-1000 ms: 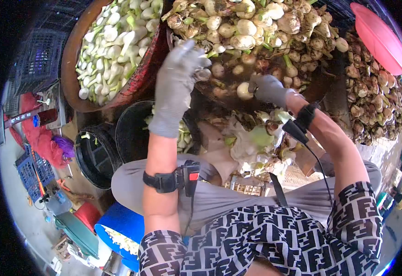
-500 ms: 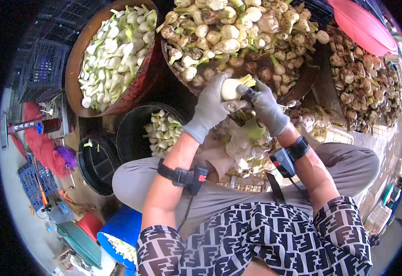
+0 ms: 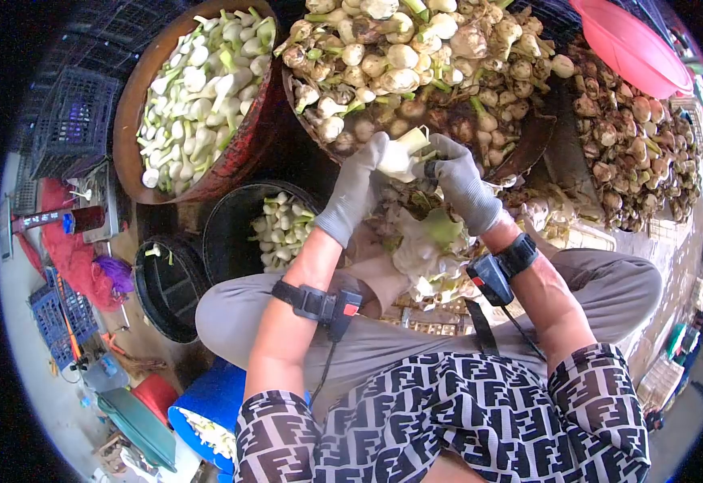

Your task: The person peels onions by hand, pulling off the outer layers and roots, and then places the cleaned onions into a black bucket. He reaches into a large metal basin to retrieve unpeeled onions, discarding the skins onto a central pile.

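Observation:
Both my hands wear grey gloves. My left hand (image 3: 357, 189) grips a white garlic bulb (image 3: 400, 159) with a short pale green stem, over the near rim of the large tub. My right hand (image 3: 460, 181) is closed at the bulb's right side, around a small dark tool (image 3: 428, 168) whose blade I cannot make out. Just beyond both hands, unpeeled bulbs (image 3: 400, 58) are heaped in and above the tub. Below them, loose pale peelings (image 3: 428, 241) lie in front of my lap.
A brown tub (image 3: 126, 121) of clean white bulbs stands at the upper left. Nearer are a black bucket (image 3: 221, 233) with bulbs and a blue barrel (image 3: 227, 386). At the right are more brown bulbs (image 3: 641, 149) and a pink basin (image 3: 633, 44).
The bulb has been turned and tilted, and now shows more of its stem upward. My left fingers have drawn in to its left side; my right hand has shifted slightly.

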`<state>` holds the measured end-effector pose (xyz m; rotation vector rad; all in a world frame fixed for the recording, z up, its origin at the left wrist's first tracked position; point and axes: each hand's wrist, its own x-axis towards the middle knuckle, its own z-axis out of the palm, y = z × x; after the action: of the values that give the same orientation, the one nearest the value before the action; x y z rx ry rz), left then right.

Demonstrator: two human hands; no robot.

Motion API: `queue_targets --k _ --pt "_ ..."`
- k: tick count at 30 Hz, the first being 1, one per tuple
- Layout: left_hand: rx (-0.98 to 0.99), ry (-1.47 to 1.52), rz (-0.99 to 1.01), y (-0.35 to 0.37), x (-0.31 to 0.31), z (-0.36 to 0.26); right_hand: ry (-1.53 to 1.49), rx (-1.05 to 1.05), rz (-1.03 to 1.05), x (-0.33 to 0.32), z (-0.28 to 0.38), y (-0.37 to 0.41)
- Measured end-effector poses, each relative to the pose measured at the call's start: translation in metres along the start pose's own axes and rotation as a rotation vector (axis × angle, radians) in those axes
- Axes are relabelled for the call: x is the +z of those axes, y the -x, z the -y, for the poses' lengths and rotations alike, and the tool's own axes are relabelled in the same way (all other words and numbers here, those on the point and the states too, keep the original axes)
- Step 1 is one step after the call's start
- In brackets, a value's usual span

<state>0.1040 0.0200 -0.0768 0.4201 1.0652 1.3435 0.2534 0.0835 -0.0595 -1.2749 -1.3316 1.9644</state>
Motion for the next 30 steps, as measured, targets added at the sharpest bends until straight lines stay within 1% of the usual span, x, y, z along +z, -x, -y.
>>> queue_targets --k 3,6,7,8,10,11,14,15,16,17,18,19,20,21,22,23,24,26,27,29,30 --pt "0.09 0.08 -0.167 0.003 0.012 0.002 0.097 -0.031 0.002 -0.006 -0.009 0.001" --pt "-0.042 0.247 -0.019 -0.008 -0.022 0.002 0.375 -0.262 0.057 -0.01 -0.015 0.018" --pt "-0.052 0.418 -0.061 -0.005 -0.012 -0.013 0.604 -0.239 0.171 -0.017 -0.03 0.015" --pt "-0.051 0.48 -0.045 -0.005 -0.013 -0.025 0.721 -0.182 0.288 -0.02 -0.033 0.023" --pt "0.038 0.514 0.014 -0.007 -0.018 -0.032 0.96 -0.066 0.519 -0.021 -0.032 0.042" --pt "0.012 0.488 -0.038 -0.01 -0.023 -0.029 1.078 -0.168 0.57 -0.022 -0.024 0.045" --pt "0.076 0.179 -0.1 -0.005 -0.003 -0.014 0.647 -0.271 0.198 -0.013 -0.013 0.032" --pt "0.045 0.158 -0.117 -0.01 -0.007 -0.002 0.297 -0.121 0.245 -0.009 -0.007 0.028" --pt "0.267 -0.125 -0.119 -0.013 -0.002 0.0 -0.053 0.025 0.287 -0.005 0.004 0.024" --pt "0.298 -0.302 -0.088 -0.011 0.0 0.002 -0.401 0.17 0.324 -0.002 0.01 0.021" --pt "0.329 -0.478 -0.056 -0.006 0.003 0.005 -0.416 0.118 0.301 0.0 0.009 0.021" --pt "0.211 -0.466 -0.035 0.0 0.011 0.001 -0.432 0.068 0.279 0.003 0.007 0.019" --pt "0.303 -0.561 -0.027 -0.002 0.009 0.001 -0.449 0.02 0.259 0.004 0.002 0.018" --pt "0.392 -0.656 -0.019 -0.004 0.005 -0.001 -0.644 0.092 0.284 0.002 -0.006 0.013" --pt "0.482 -0.749 -0.01 -0.007 0.001 -0.002 -0.429 -0.028 0.272 0.003 -0.006 0.014" --pt "0.582 -0.766 -0.001 -0.009 -0.002 -0.004 -0.212 -0.146 0.256 0.003 -0.005 0.017" --pt "0.555 -0.799 0.022 -0.008 -0.003 -0.003 0.007 -0.261 0.235 0.002 -0.005 0.019" --pt "0.507 -0.863 0.069 -0.006 0.002 -0.013 -0.322 -0.037 0.173 0.002 -0.006 0.016" --pt "0.456 -0.847 0.011 -0.001 0.008 -0.014 -0.484 0.078 0.142 0.003 -0.008 0.015" --pt "0.509 -0.885 0.016 -0.003 0.003 -0.009 -0.291 0.007 0.164 0.004 -0.015 0.013" --pt "0.536 -0.904 0.021 -0.003 0.002 -0.006 -0.238 0.011 0.155 0.004 -0.017 0.013"
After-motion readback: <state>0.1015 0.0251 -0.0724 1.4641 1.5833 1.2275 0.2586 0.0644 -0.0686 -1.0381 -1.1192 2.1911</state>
